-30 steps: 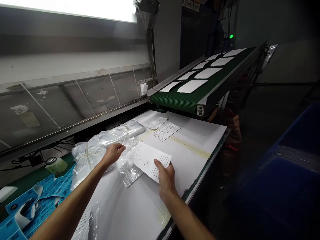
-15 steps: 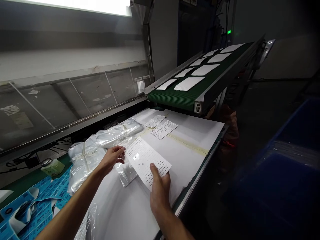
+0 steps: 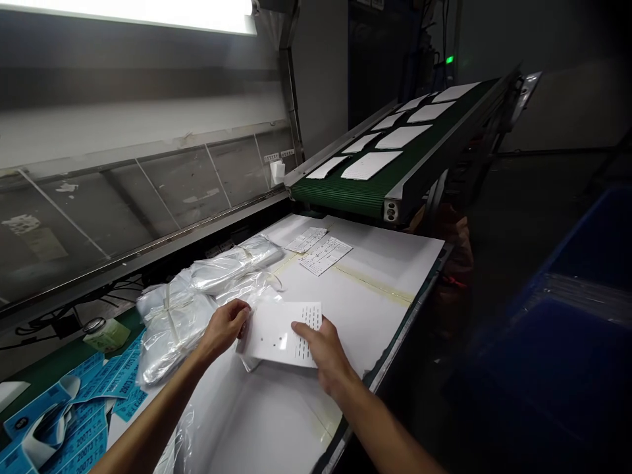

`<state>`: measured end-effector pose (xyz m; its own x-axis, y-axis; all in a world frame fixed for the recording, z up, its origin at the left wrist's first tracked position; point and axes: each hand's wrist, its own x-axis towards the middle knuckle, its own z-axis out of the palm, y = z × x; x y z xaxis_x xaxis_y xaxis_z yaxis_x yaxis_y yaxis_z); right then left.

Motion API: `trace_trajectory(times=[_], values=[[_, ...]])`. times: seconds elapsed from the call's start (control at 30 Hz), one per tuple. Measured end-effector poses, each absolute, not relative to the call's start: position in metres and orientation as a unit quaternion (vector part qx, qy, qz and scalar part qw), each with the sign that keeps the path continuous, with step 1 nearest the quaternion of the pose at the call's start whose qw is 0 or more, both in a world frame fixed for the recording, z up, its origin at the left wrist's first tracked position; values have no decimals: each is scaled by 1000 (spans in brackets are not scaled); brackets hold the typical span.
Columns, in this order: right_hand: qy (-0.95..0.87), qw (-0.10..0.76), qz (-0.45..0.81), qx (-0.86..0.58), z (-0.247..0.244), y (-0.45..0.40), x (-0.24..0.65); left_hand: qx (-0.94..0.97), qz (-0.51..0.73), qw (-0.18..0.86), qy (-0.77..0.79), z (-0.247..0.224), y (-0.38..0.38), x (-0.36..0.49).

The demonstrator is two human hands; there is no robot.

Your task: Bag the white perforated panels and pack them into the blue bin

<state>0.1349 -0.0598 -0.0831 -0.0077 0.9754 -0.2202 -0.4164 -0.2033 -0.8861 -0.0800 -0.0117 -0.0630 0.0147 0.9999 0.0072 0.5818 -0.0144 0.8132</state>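
My right hand (image 3: 328,352) grips the right end of a white slotted panel (image 3: 276,332), thumb on top. The panel has rows of short dark slots at its right end and a few small holes near the middle. At its left end my left hand (image 3: 230,326) is closed, pinching the edge of a clear plastic bag (image 3: 247,349). The bag's film shows around the panel's left end; how far it covers the panel is hard to make out. Both hands are just above the white-covered table (image 3: 251,421).
Tied bundles of clear bags (image 3: 172,322) lie on the left, beside blue printed label strips (image 3: 83,421) and a small jar (image 3: 105,334). Two printed white pieces (image 3: 326,255) lie ahead. Beyond them, a green conveyor (image 3: 340,197) slopes upward, carrying several white panels (image 3: 372,164).
The panel has turned from a diagonal to nearly level, and its left end has come to the bag by my left hand. My right hand has swung slightly up and right.
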Motion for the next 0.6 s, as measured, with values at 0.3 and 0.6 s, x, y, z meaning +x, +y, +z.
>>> trace_trajectory(times=[0.3,0.6], values=[[-287,564,641,-435,-96,-62,114,663,291,243,645,-62,-22,-83],[-346,564,627,-411,-77,-57,125,675,290,221,642,-56,-18,-81]])
